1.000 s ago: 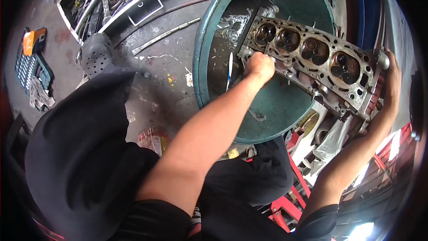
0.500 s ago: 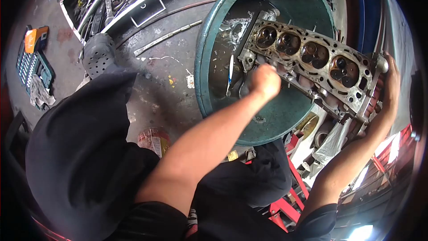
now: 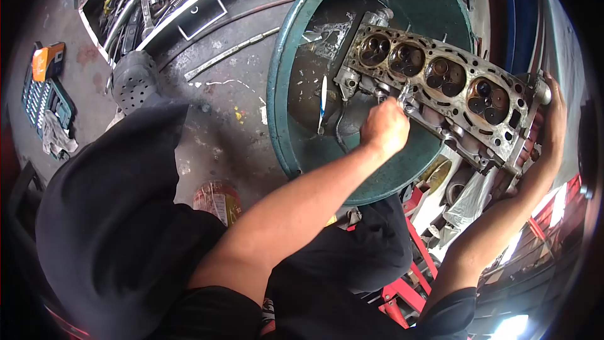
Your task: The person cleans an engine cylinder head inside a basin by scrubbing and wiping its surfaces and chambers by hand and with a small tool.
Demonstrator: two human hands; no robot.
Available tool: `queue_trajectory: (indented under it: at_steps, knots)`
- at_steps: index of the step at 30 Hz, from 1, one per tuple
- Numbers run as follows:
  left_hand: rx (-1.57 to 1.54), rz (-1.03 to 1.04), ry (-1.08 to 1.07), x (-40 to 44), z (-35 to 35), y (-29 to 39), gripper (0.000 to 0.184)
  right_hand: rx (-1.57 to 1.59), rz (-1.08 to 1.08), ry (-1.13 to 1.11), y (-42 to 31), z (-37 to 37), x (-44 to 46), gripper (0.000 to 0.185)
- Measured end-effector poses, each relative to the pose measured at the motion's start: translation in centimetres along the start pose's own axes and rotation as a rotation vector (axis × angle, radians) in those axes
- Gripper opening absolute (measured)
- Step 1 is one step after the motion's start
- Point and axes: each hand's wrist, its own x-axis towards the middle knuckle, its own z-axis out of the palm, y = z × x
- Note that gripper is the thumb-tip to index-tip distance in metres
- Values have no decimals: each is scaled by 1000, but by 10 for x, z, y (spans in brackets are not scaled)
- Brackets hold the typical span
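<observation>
A metal cylinder head (image 3: 456, 63) lies tilted across the green round tub (image 3: 280, 119), its four chambers facing up. Closed in a fist, my left hand (image 3: 385, 127) is at the head's lower edge, near the second chamber. A short shiny metal tip (image 3: 404, 92) sticks out above that fist; the rest of the tool is hidden in it. My right hand (image 3: 553, 113) grips the right end of the head, beside a round metal knob (image 3: 540, 92), with its fingers partly hidden.
A white-blue brush-like item (image 3: 323, 97) and dark liquid are inside the tub. A tool-filled drawer (image 3: 189, 16) stands at upper left, near a metal bar (image 3: 233, 53) on the floor. A socket case (image 3: 47, 97) is far left, a red-labelled container (image 3: 217, 200) below.
My left hand dropped away from the head's edge, then moved right along it, from near the first chamber to near the second. My right hand stays at the head's right end.
</observation>
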Motion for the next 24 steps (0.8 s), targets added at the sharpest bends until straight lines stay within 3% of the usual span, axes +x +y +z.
queue_trajectory:
  at_steps: [2,6,7,9,11,15,17,19,23,24]
  knots:
    - [17,19,116,3,4,-6,23,-45,-5,1,0,-1,-1,43]
    - [-18,111,-11,-3,7,-3,25,-20,34,-40,0,-2,2,44]
    - [7,28,60,-16,3,14,19,52,104,-62,3,-5,3,43]
    - [-76,121,66,3,0,0,22,16,73,-51,4,-7,1,43]
    - [-12,83,61,0,-1,9,25,3,55,-50,2,-4,0,43]
    - [67,129,-36,-8,3,3,22,17,64,-61,5,-6,0,43]
    - [-78,200,-6,-4,8,-5,20,13,61,-67,6,-7,4,43]
    - [31,113,-118,-35,0,27,21,30,63,-76,9,-7,6,42]
    - [16,91,15,-4,1,11,29,12,79,-79,4,-7,1,42]
    - [-13,172,19,-10,7,8,28,10,77,-79,3,-7,2,41]
